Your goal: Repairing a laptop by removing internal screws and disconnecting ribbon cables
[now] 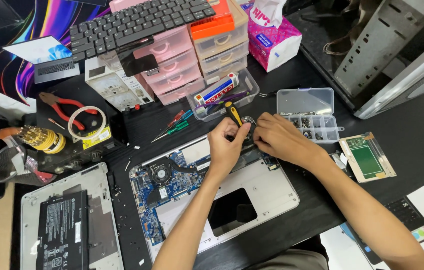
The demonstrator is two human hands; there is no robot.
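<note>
Screwdriver [232,113] tip hidden behind left hand [227,145]; black keyboard [137,22] cut off at top edge.

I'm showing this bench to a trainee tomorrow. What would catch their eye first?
The opened laptop at centre, blue circuit board bared, with the left hand and right hand meeting at its top edge by a yellow-handled screwdriver. Then the pink drawer unit behind.

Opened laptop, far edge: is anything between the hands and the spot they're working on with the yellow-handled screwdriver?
Nothing visible. The left hand and right hand are already at the far edge of the opened laptop, with the screwdriver between them.
</note>
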